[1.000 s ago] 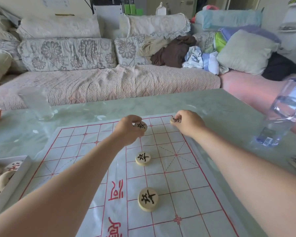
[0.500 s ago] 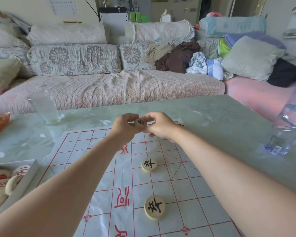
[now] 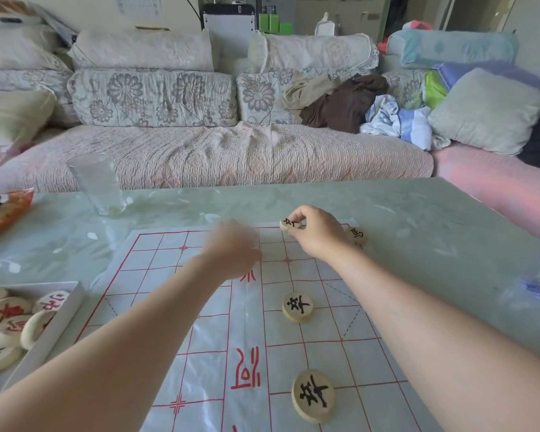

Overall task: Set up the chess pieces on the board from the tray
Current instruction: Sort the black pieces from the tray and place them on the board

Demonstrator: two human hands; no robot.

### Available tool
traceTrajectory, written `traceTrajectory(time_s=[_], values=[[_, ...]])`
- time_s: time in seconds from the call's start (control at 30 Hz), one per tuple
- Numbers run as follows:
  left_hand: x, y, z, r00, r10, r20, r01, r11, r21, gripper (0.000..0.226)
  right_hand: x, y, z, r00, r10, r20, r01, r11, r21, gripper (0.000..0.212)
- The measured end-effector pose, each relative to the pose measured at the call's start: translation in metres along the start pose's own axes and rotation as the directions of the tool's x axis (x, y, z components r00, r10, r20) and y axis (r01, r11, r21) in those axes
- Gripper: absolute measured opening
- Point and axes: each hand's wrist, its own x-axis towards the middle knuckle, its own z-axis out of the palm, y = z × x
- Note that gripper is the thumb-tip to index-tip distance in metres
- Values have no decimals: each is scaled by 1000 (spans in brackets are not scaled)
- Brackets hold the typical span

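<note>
Placing step. Right hand (image 3: 317, 233) pinches black-lettered xiangqi piece (image 3: 290, 223) over far edge of board (image 3: 293, 353). Left hand (image 3: 231, 252) blurred, fingers unreadable. Next, probably: set piece on line crossing. Tray (image 3: 75, 294) near-left, well stocked.

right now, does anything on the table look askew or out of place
Mildly: the board sheet is wrinkled along its centre fold, not flat, and one piece in the tray leans on edge against the others.
</note>
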Motion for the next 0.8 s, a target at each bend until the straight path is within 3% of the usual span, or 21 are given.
traceTrajectory(time_s=[0.13,0.23,0.33,0.53,0.8], values=[[-1,-6,5,999,14,-47,-13,999,30,41,6,-3,12,992,-101,-77,95,992,-84,19],[-1,-6,9,998,15,-62,-13,999,33,43,11,-4,20,989,-139,-47,126,970,-208,21],[-3,-7,9,995,16,-100,-14,1000,22,42,13,-6,23,987,-157,-39,145,966,-215,19],[-21,-18,-3,987,-3,-159,2,1000,-5,43,-2,-36,19,978,-206,-5,206,978,-20,14],[-91,-71,-49,964,-82,-255,63,994,-84,36,-60,-130,30,952,-289,99,258,934,248,10]])
